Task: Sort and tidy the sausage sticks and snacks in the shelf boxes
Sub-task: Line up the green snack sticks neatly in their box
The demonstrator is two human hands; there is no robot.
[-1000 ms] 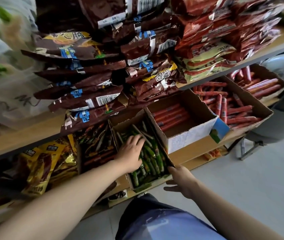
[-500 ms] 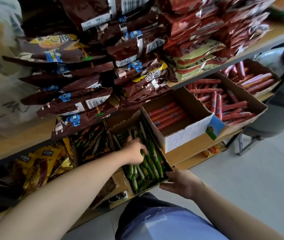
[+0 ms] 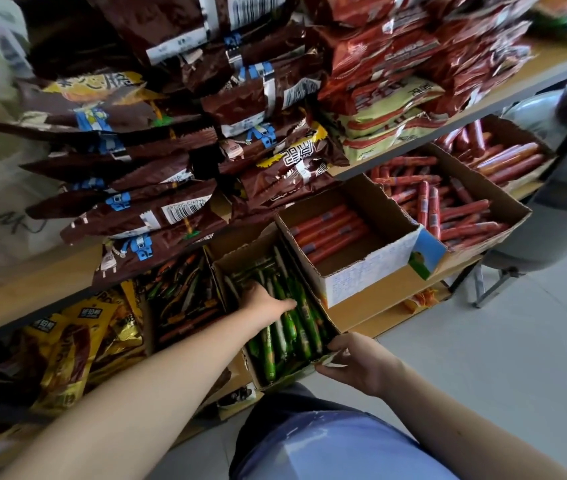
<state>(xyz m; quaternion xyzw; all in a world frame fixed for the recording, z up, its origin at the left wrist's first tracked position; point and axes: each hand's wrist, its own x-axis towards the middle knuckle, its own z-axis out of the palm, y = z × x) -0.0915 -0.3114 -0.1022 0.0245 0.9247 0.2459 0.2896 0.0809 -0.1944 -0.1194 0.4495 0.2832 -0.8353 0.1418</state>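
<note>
Wooden shelving point(image 3: 379, 303) stacked with brown snack bags point(image 3: 157, 216) carries on its lower board a cardboard box point(image 3: 240, 258) of green sausage sticks point(image 3: 304, 327), whose near right corner the right hand point(image 3: 354, 362) pinches with curled fingers, while the left hand point(image 3: 264, 303) lies knuckles-up among the sticks, its grip hidden.

I could reach the box of green sticks point(image 3: 240, 252) only from above and in front: brown snack bags point(image 3: 157, 216) overhung the upper shelf point(image 3: 50, 282) and roofed its back. My left hand point(image 3: 264, 301) filled its middle, and my right hand point(image 3: 358, 363) gripped its front corner. A white-fronted box point(image 3: 361, 282) crowded its right wall. The floor point(image 3: 500, 358) in front lay open.
</note>
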